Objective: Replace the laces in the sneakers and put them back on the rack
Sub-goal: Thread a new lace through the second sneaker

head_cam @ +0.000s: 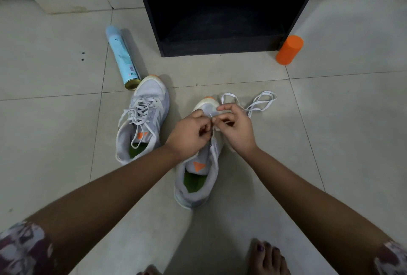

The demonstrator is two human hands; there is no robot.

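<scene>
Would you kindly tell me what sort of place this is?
Most likely a home, on the floor by a shoe rack: pale floor tiles, a low black rack, and a laced sneaker beside a second sneaker getting a white lace.

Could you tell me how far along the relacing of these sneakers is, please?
The first sneaker already looks laced. The left hand and right hand pinch the white lace over the second sneaker, near its toe. Neither is on the black rack yet.
</scene>
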